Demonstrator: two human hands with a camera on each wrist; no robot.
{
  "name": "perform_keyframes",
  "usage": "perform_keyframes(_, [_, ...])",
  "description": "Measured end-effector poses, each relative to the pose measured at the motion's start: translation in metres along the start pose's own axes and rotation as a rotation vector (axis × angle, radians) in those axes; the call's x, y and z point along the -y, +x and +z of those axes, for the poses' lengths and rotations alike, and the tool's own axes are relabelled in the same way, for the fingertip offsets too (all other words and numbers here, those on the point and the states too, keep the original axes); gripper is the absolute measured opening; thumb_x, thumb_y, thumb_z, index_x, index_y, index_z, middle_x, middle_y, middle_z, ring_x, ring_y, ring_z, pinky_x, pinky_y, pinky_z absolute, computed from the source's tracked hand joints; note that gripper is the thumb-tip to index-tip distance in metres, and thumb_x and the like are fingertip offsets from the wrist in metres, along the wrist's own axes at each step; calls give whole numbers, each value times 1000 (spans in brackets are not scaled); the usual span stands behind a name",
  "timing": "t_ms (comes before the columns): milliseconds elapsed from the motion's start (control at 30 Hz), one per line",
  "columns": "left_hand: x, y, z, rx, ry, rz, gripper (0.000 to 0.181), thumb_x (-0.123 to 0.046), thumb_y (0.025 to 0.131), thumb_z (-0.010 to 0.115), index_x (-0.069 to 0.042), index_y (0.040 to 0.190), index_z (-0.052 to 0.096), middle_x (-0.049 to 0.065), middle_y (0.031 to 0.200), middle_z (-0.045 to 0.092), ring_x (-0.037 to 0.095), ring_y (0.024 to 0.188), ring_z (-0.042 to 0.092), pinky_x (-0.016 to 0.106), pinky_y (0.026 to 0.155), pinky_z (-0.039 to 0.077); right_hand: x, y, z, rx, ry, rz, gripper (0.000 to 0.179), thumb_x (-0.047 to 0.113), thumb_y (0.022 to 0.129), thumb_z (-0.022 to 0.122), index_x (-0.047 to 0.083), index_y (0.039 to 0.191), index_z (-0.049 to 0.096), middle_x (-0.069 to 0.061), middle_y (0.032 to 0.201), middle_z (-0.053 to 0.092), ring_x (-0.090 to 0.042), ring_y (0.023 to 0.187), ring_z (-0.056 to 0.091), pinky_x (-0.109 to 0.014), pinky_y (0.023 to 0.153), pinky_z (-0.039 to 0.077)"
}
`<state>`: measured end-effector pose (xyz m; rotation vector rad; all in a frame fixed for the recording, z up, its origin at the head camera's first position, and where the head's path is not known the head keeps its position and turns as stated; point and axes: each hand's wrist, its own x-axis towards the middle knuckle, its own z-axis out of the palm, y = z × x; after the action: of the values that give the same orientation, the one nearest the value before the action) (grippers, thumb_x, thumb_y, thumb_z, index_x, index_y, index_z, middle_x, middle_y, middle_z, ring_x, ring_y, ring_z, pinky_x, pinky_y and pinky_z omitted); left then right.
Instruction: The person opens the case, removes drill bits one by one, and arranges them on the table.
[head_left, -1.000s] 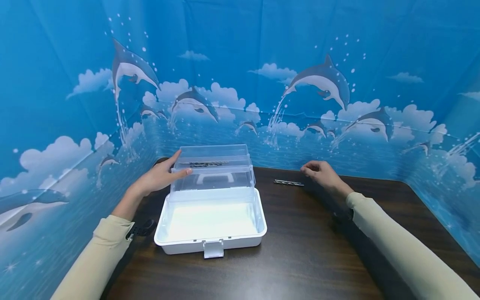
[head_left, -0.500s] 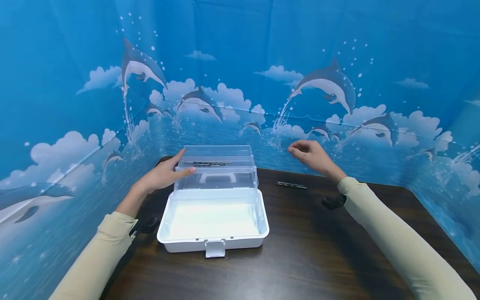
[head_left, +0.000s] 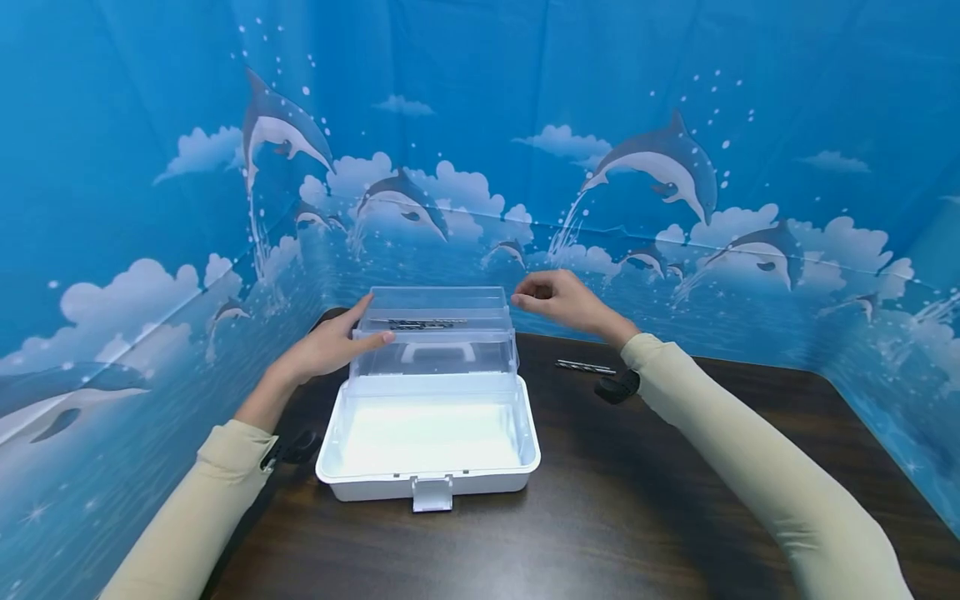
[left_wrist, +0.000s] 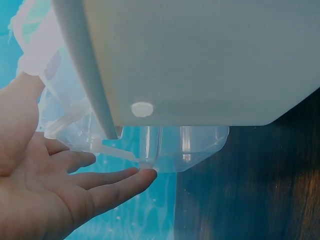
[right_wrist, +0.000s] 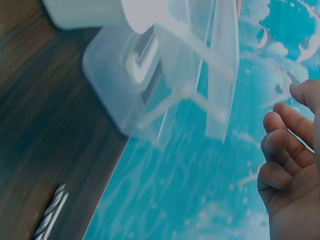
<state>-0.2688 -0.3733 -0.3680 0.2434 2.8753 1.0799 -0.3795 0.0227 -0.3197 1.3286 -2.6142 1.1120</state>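
Blue dolphin curtain (head_left: 480, 233) fills the upper frame and runs down both sides. Below it, across the lower frame, a dark wooden table (head_left: 637, 483). On this, left of centre, a white box (head_left: 352, 488), opened out. Clear lid (right_wrist: 102, 65) tipped back behind it; clear trays (head_left: 442, 300) raised over the rear of the base.

Left hand (head_left: 330, 343), left of the trays: spread wide, thumb laid across their left edge, other fingers long and nearly straight, a fingertip at the clear plastic in the left wrist view.

Right hand (head_left: 566, 302), centre of frame, just right of the upper tray: fingers curled toward the thumb, tips slightly parted. Cannot tell whether anything thin is held.

Several drill bits (head_left: 420, 324) lie together in the upper tray. Two loose bits (head_left: 585, 367) rest side by side on the table, right of centre.
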Motion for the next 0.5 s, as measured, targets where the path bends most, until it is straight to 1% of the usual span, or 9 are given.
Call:
perform_keyframes(67, [1,-1,-1,1,0,-4,106,-69,94,56,-23,164,-7,22,167,10,49,145,26,71,102,35,6,10,7,20,8,-14,26,32,104,64,10,114,75,-3,91,68,-24,70,53,-39,64,43])
perform_keyframes(200, [3,-2,-2,-2,3,-2,105,-69,95,56,-24,164,-8,22,167,11,49,144,28,71,102,36,13,27,20,52,29,-52,23,26,104,65,8,113,75,-10,95,69,-24,71,54,-39,65,44])
perform_keyframes(300, [2,-2,-2,2,1,2,104,-69,95,56,-25,164,-8,22,167,11,49,143,31,70,102,36,16,39,30,88,32,-70,21,25,103,65,8,113,75,-9,95,69,-23,71,54,-38,65,45])
perform_keyframes(400, [1,-1,-2,12,-1,7,103,-69,95,55,-24,164,-8,22,167,11,49,142,33,70,102,36,19,48,38,136,30,-87,19,25,103,66,11,111,75,-5,92,68,-22,70,54,-37,64,44])
perform_keyframes(500, [0,-1,-3,13,2,8,104,-69,95,55,-23,164,-7,22,167,12,49,141,35,70,102,37,22,57,45,191,33,-119,16,23,103,66,12,108,76,-6,90,69,-22,70,56,-36,63,45])
